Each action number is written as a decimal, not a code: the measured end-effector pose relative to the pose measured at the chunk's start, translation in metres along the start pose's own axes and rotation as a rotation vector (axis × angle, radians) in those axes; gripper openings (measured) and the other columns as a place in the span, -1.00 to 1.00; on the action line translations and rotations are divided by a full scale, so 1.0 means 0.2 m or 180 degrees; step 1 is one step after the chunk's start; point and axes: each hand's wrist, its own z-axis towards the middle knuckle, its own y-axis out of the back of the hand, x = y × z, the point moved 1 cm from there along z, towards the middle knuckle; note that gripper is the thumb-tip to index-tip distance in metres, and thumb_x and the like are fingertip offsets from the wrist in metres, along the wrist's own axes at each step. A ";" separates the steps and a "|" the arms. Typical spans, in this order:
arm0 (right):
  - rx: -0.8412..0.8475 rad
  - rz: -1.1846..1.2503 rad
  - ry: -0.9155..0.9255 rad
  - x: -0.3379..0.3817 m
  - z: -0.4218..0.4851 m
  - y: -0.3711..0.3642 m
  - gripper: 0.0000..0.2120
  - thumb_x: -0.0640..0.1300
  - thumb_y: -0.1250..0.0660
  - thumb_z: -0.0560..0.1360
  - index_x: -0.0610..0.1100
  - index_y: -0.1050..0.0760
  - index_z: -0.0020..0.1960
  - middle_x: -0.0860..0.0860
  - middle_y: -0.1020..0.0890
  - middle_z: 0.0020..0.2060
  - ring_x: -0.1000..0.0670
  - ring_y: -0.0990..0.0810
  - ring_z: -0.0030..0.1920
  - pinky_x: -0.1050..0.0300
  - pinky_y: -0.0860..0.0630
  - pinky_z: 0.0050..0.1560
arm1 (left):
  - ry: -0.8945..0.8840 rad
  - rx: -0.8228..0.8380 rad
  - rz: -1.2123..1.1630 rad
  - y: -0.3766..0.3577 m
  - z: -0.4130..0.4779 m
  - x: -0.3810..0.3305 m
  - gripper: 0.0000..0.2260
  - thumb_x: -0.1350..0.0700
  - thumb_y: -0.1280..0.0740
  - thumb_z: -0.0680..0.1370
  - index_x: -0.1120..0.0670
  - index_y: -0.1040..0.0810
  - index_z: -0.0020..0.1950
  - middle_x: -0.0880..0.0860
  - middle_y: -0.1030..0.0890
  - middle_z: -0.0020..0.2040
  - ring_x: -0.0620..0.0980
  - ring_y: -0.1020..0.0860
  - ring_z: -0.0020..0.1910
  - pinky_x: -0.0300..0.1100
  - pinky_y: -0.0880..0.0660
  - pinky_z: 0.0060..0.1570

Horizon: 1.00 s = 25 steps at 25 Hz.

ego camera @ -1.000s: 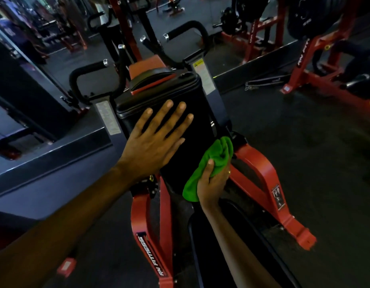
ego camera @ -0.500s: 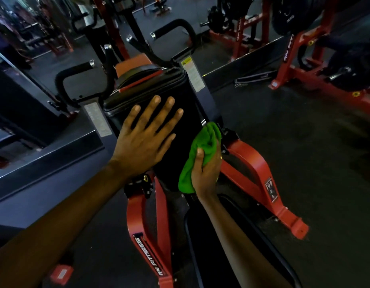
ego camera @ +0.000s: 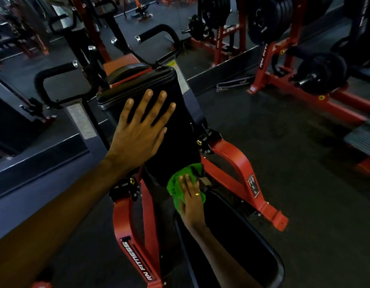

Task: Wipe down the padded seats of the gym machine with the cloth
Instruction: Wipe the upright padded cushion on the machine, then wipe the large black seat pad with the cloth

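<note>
Flat right hand [ego camera: 191, 201] presses green cloth [ego camera: 177, 183], now down from side of back pad [ego camera: 175, 142] onto seat pad [ego camera: 232, 235]; left hand [ego camera: 139, 132] stays splayed on back pad. Seat pass likely starting.

My right hand [ego camera: 191, 201] slid down with the green cloth [ego camera: 174, 187], leaving the right edge of the upright back pad [ego camera: 178, 132], where it had been a second before, and coming to the pad's bottom end, at the front of the lower seat [ego camera: 238, 235]. I had been clutching the cloth bunched up in my grip; now my fingers lay straighter on top of it, pressing it flat, and my ring [ego camera: 197, 194] showed
</note>
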 end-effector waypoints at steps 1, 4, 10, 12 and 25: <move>-0.0059 0.0181 -0.0276 -0.02 -0.02 0.04 -0.40 0.04 -0.09 0.66 0.05 0.01 0.66 0.15 0.07 0.65 0.01 0.00 0.65 -0.15 -0.24 0.52 | -0.0005 0.0001 0.0015 0.00 -0.01 0.00 -0.46 -0.07 -0.05 0.72 0.00 0.00 0.68 0.12 -0.01 0.67 0.13 0.19 0.63 0.14 0.24 0.55; -0.0473 0.0662 -0.0551 0.13 0.17 0.15 -0.46 0.07 -0.02 0.71 -0.11 -0.14 0.63 -0.04 -0.09 0.64 0.10 -0.04 0.63 0.20 -0.19 0.54 | 0.0022 -0.0031 0.0055 -0.02 0.00 0.00 -0.46 -0.07 -0.03 0.72 0.00 0.00 0.68 0.11 -0.01 0.67 0.13 0.22 0.64 0.13 0.28 0.55; -0.1244 0.1288 -0.0788 0.27 0.42 0.29 -0.54 -0.16 -0.14 0.70 -0.24 -0.26 0.57 -0.07 -0.29 0.58 0.06 -0.22 0.60 0.14 -0.21 0.56 | 0.0072 0.0008 -0.0070 0.00 0.00 -0.02 -0.46 -0.03 -0.07 0.70 0.02 -0.08 0.67 0.14 -0.05 0.67 0.18 0.09 0.64 0.16 0.23 0.55; -0.1434 0.1416 -0.0958 0.22 0.49 0.42 -0.57 -0.18 -0.16 0.70 -0.24 -0.31 0.55 -0.05 -0.37 0.54 0.13 -0.29 0.55 0.18 -0.26 0.53 | 0.0018 -0.0026 -0.0287 0.02 0.04 -0.09 -0.47 0.02 -0.14 0.63 0.04 -0.23 0.62 0.16 -0.12 0.65 0.21 -0.03 0.62 0.15 0.15 0.55; -0.1415 0.0197 -0.1753 -0.30 0.32 2.20 -0.67 -0.04 -0.20 0.70 0.01 -0.44 0.45 0.10 -0.58 0.21 0.05 -0.56 0.26 0.27 -0.40 0.13 | 0.0893 0.1675 -0.5147 0.14 1.13 -1.13 -0.75 0.14 -0.23 0.69 0.17 -0.69 0.06 0.20 -0.72 -0.02 0.10 -0.66 -0.03 -0.09 -0.51 0.11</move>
